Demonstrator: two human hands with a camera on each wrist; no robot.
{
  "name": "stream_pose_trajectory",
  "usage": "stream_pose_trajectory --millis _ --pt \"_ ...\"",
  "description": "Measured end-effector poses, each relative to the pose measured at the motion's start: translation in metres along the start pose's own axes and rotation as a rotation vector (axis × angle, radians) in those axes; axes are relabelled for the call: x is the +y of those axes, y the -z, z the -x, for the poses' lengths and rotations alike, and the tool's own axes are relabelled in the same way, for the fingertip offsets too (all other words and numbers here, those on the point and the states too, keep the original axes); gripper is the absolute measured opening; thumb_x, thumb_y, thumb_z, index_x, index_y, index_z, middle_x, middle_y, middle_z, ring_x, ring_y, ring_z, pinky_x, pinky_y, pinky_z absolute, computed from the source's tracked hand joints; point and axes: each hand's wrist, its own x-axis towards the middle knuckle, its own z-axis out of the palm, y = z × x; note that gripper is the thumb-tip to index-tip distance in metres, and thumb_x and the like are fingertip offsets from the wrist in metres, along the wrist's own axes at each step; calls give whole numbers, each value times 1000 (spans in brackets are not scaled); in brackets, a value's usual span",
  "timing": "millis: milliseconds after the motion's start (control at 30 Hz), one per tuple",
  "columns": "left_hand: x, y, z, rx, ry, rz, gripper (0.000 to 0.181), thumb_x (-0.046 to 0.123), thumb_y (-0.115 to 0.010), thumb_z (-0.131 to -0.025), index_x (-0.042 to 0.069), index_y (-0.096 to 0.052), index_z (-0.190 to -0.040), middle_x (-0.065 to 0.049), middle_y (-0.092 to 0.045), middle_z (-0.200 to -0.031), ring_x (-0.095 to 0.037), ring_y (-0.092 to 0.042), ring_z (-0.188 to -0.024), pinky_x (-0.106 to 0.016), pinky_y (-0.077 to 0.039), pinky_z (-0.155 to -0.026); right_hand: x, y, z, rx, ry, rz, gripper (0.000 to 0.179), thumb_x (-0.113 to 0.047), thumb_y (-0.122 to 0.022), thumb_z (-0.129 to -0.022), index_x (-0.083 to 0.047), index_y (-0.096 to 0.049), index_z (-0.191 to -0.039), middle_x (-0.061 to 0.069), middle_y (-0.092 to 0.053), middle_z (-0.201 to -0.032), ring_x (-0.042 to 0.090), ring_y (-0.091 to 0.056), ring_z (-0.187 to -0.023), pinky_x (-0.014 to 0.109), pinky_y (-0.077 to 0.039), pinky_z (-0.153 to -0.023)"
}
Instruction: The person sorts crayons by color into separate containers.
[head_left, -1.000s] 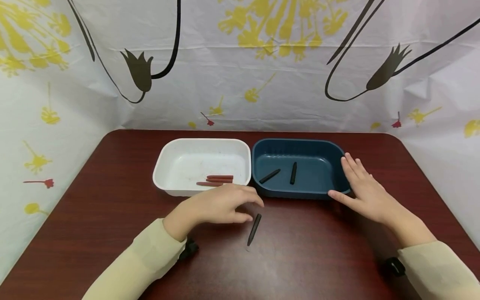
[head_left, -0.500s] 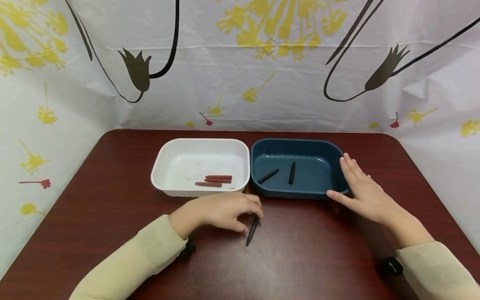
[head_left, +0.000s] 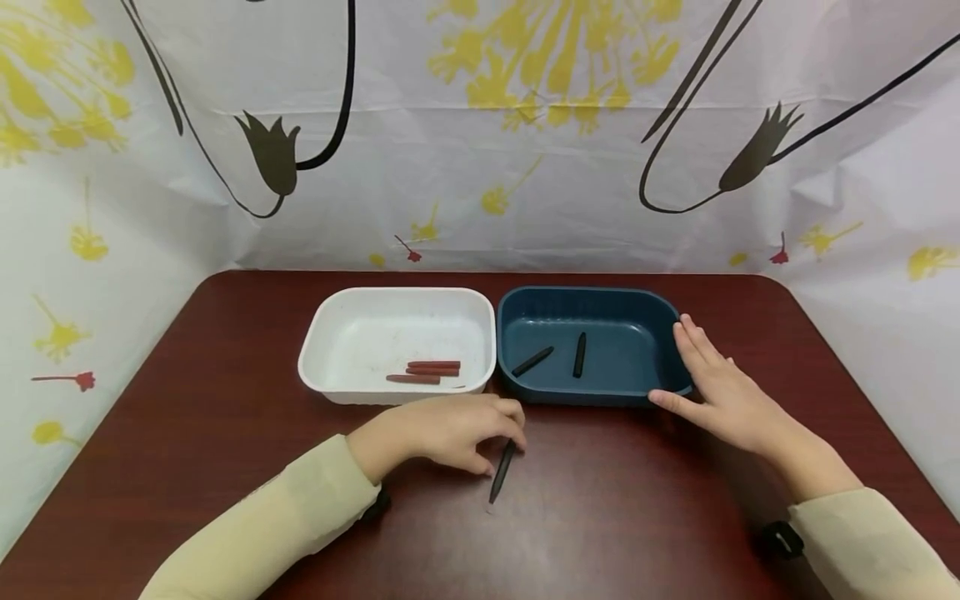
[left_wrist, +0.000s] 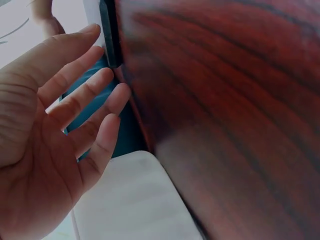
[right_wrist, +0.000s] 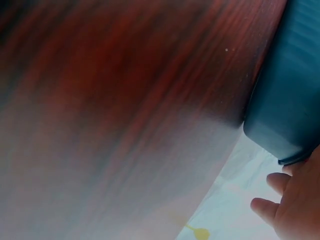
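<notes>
A black crayon (head_left: pixel 501 475) lies on the table in front of the trays. My left hand (head_left: pixel 450 429) is over its far end, fingertips and thumb right at it. In the left wrist view the fingers are loosely bent and spread, with the crayon (left_wrist: pixel 111 35) beside the thumb and index tips. My right hand (head_left: pixel 731 404) rests against the right end of the blue tray (head_left: pixel 592 398), fingers extended along its side and thumb at the front rim. Inside that tray are two black crayons, one slanted (head_left: pixel 533 361) and one nearly upright in view (head_left: pixel 580 355).
Left of the blue tray stands a white tray (head_left: pixel 397 398), their ends close together, with three reddish-brown crayons (head_left: pixel 433 372) inside. Both sit toward the back of the dark red wood table (head_left: pixel 637 517). A patterned white sheet (head_left: pixel 420 183) hangs behind and at the sides.
My left hand has come down toward me, its fingers now over the crayon's far end. The crayon stays in about the same spot. My right hand keeps its place at the blue tray.
</notes>
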Motion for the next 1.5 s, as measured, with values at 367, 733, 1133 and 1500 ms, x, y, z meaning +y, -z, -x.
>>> stream_pose_trajectory --millis 367,733,1133,1500 --pt "-1 -3 0 -27 31 21 29 24 -70 -81 27 -66 -109 10 -55 -106 -5 -46 -94 -19 -42 -80 -1 1 0 -17 15 -25 91 -46 -56 -88 -15 4 -149 -2 13 -156 27 5 -144 65 -5 -107" --pt "-1 -5 -1 -38 45 2 16 24 -73 -78 26 -64 -91 11 -53 -91 -4 -48 -84 -18 -41 -72 0 0 -1 -16 6 -1 92 -48 -55 -88 -15 6 -149 -4 15 -155 26 8 -144 66 -6 -106" --pt "0 -8 0 -47 62 19 17 33 -74 -77 25 -58 -77 10 -51 -80 -3 -46 -78 -15 -38 -65 0 0 0 -15 0 4 92 -50 -55 -87 -13 2 -150 0 12 -156 26 6 -144 65 -8 -107" --pt "1 -7 -2 -66 56 57 17 30 -74 -77 25 -58 -72 12 -53 -68 1 -48 -65 -11 -39 -58 -1 1 -1 -27 0 9 92 -50 -54 -88 -13 4 -149 -5 16 -154 30 -1 -143 68 -10 -104"
